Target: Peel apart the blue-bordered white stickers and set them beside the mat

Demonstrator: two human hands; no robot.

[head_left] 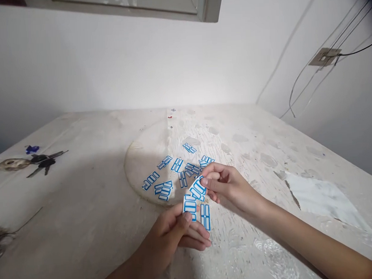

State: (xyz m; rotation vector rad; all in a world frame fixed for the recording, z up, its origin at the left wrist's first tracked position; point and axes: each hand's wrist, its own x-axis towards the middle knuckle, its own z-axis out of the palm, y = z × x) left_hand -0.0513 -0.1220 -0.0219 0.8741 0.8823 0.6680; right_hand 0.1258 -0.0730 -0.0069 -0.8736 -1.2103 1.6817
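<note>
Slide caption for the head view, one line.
Left hand and right hand hold blue-printed slips above a table scattered with more, keys at left.

Pale table (pixel 94 228): blue-printed cutouts (pixel 165 191), keys (pixel 47 162)

Printed slips (pixel 164 191): smooth, matt, paper-like. Counter (pixel 94 224): dull at left, rough and partly glossy at right. Keys (pixel 47 162): metal. Wall (pixel 125 64): smooth, matt. Wall plate (pixel 320 57): plastic-looking. Loose sheet (pixel 322 195): matt, paper-like, rough-edged.
</note>
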